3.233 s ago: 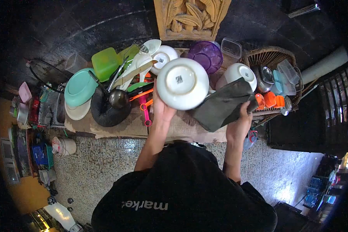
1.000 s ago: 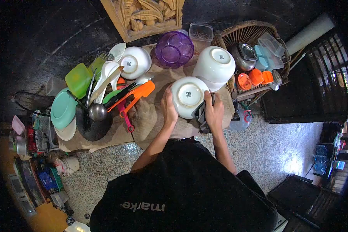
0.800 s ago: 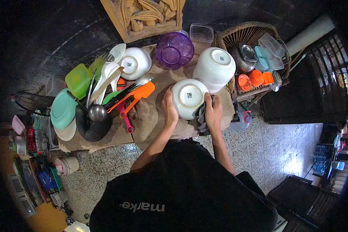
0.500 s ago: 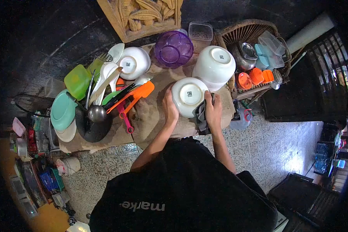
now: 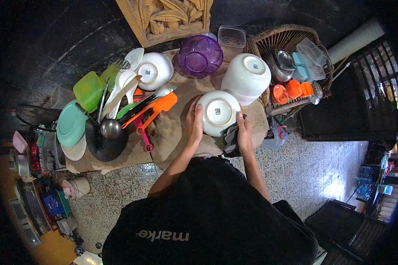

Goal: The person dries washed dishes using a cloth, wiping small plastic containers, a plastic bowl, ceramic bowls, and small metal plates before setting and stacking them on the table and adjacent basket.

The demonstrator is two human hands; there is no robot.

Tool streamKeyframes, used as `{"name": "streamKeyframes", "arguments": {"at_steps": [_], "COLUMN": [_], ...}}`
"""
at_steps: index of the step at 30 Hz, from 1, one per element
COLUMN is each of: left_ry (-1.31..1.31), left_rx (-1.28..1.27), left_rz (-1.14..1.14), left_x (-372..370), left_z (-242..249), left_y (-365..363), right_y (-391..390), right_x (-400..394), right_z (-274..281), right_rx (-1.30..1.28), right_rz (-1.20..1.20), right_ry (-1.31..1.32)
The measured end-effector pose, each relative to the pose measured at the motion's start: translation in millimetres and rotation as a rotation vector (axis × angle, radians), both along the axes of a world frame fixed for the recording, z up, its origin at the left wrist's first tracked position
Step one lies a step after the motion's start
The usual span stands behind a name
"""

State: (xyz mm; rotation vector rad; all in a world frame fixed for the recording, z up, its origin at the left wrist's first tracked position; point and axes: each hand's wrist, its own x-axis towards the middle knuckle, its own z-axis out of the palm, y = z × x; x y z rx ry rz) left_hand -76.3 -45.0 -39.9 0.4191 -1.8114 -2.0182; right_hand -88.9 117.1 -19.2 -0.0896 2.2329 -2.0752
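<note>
A white bowl [image 5: 218, 126], its base with a small dark mark facing up, is held between my two hands over the cardboard-covered table [image 5: 170, 143]. My left hand [image 5: 194, 123] grips its left side, with the thumb near the rim of the base. On the right side, my right hand [image 5: 244, 131] holds the bowl and a dark grey cloth [image 5: 231, 140], which hangs below the palm. Just behind, upside-down white bowls [image 5: 241, 77] stand stacked. The bowl's underside rim is hidden.
Another upturned white bowl [image 5: 153, 70] and a purple bowl [image 5: 200, 55] stand at the back. Utensils, a ladle [image 5: 111, 129], an orange spatula [image 5: 164, 102] and green containers [image 5: 88, 92] crowd the left. A wicker basket [image 5: 278, 32] with cups stands right.
My right thumb has moved from over the bowl's base to its right side. The bowl has shifted slightly, and the cloth now hangs lower beside it.
</note>
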Motion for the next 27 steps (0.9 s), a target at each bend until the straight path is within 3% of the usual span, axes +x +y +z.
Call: {"name": "streamKeyframes", "arguments": {"at_steps": [6,11,16,21,27], "left_ry": [-0.11,-0.011,0.028,0.117,0.107], "left_rx": [0.09,0.264,0.268,0.369,0.387], "left_rz": [0.045,0.106,0.184,0.167,0.195], "left_x": [-2.9,-15.5,-32.4,-46.4,-52.0], "left_z": [8.2,-5.8,-17.4,-30.4,-34.7], "left_y": [-9.7,-29.8,-33.5,-43.6,-49.1], "right_y": [-11.1,-30.3,-41.9,-52.6,-56.3], "right_x": [-9.0,-23.0,-30.9,-35.9,-38.4], "right_z": [2.9,-11.8,5.7,1.4,-3.4], "right_rx": [0.003,0.073,-0.02,0.182,0.067], "right_rz": [-0.007,0.009,-0.014,-0.176,-0.154], "right_ry": [0.043,0.031,-0.041,-0.13,-0.212]}}
